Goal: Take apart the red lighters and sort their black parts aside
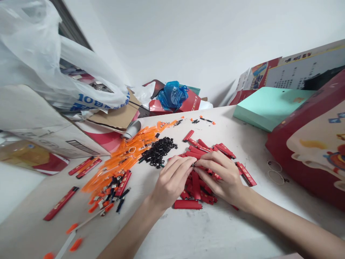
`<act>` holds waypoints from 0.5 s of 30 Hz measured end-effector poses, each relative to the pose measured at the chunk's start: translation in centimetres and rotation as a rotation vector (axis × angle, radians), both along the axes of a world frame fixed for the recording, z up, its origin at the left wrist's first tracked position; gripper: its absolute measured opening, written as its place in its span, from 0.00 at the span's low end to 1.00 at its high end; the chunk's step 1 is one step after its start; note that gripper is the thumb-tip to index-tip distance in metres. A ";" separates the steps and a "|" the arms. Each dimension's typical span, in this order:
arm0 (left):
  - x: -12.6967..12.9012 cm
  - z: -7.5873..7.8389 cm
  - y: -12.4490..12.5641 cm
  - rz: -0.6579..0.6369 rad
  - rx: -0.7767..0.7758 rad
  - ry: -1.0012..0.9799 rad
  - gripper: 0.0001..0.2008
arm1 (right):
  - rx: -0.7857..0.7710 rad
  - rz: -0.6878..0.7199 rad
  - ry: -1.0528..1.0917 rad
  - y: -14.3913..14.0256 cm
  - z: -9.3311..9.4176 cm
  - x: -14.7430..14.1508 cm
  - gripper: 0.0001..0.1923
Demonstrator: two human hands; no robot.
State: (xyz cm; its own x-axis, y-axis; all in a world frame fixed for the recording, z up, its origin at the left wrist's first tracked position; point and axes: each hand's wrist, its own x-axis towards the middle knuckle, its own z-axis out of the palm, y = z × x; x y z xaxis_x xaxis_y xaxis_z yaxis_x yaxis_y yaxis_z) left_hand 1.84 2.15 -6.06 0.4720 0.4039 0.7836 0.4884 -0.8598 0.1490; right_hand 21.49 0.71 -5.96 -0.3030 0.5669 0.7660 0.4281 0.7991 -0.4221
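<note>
Several red lighter bodies (81, 166) lying loose at the left of the table (188, 233), one long one (61, 203) further forward, apart from the rest. Behind them a white plastic bag (54, 64) slumped over cardboard boxes (40, 133). Next along, a heap of orange plastic parts (126, 154) spread diagonally, mixed at its near end with small metal and black bits. Just right of that, a small mound of black caps (159, 150), close to the red pile but apart from it. At the middle, left hand (172, 181) and right hand (223, 176) brought together over a pile of red lighters (199, 180), fingertips meeting and pinched on one small piece between them; too small and covered to tell what exactly. Fingers of both hands curled closed, palms down, resting on the pile. One red lighter (188, 205) lying flat just in front of the left wrist. More red lighters (225, 150) fanned out behind the right hand. Further back, a blue plastic bag (172, 95) among red cartons. To the right, two rubber bands (275, 172) on the bare surface, a mint-green box (269, 106) behind, and a big red printed box (309, 144) at the edge.
</note>
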 end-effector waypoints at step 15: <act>0.2 -0.5 0.1 -0.039 -0.168 -0.159 0.18 | 0.098 -0.046 0.008 0.0 -0.3 0.0 0.07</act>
State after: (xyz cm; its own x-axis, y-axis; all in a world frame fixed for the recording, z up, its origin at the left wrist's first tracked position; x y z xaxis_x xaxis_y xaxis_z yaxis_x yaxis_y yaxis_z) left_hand 2.03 2.23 -6.58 0.3658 0.5185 0.7729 0.4141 -0.8344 0.3638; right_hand 21.44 0.74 -6.31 -0.2720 0.5027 0.8206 0.4622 0.8162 -0.3468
